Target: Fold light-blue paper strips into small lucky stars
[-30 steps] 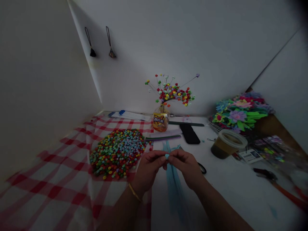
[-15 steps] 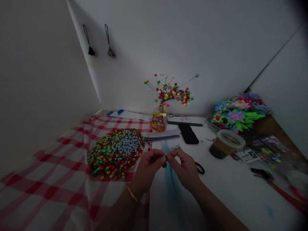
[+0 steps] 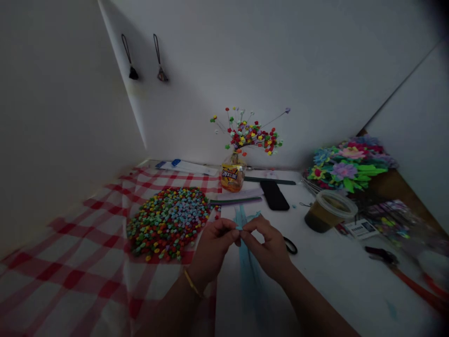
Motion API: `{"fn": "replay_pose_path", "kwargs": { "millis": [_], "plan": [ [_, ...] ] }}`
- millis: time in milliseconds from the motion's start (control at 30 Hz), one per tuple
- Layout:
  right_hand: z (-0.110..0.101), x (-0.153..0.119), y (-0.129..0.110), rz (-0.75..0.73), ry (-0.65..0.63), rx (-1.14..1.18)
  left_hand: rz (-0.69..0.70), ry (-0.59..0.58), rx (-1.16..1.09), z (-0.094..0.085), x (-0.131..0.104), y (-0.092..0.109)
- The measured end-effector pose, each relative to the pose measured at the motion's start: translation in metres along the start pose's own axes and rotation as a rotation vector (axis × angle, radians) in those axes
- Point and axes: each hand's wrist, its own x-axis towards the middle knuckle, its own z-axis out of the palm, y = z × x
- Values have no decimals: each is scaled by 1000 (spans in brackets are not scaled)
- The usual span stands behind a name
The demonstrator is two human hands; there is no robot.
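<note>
My left hand (image 3: 218,239) and my right hand (image 3: 267,239) meet fingertip to fingertip over the white tabletop. Pinched between them is a thin light-blue paper strip (image 3: 239,228), of which a small bit shows at the fingertips. A pale blue end (image 3: 256,216) sticks out above the right fingers. Beneath the hands lie long blue paper strips (image 3: 246,262). Left of my left hand spreads a pile of small folded paper stars (image 3: 171,220) in many colours. The inner side of the pinch is hidden by the fingers.
Black scissor handle (image 3: 291,245) shows beside my right hand. Farther back are a black phone (image 3: 275,195), dark and purple strips (image 3: 236,201) and a bottle vase (image 3: 232,178) of star stems. A plastic tub (image 3: 329,210), fluffy flowers (image 3: 345,164) and pliers (image 3: 382,255) stand or lie right.
The fingertips have shifted slightly on the blue strip, and more of it shows between them. Both hands keep nearly the same place. The things around them stay put.
</note>
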Motion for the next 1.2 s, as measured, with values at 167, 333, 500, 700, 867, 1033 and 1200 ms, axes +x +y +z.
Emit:
{"fn": "replay_pose_path", "kwargs": {
  "millis": [167, 333, 500, 700, 867, 1033, 1200],
  "plan": [
    [-3, 2, 2, -11, -49, -92, 19, -39, 202, -1, 0, 6],
    [-3, 1, 4, -63, -41, -174, -3, 17, 241, 5, -4, 9],
    [-4, 1, 2, 67, -97, -79, 3, 83, 184, 5, -5, 9],
    [-5, 1, 1, 171, -109, 17, 41, 54, 228, 6, -6, 10],
    [0, -2, 0, 193, -15, 107, -2, 55, 172, 7, -7, 10],
    [-2, 0, 3, 185, -65, 64, 13, 14, 241, 7, -8, 14],
    [-5, 3, 4, 205, -103, 31, -24, 9, 210, 7, -5, 10]
  ]
}}
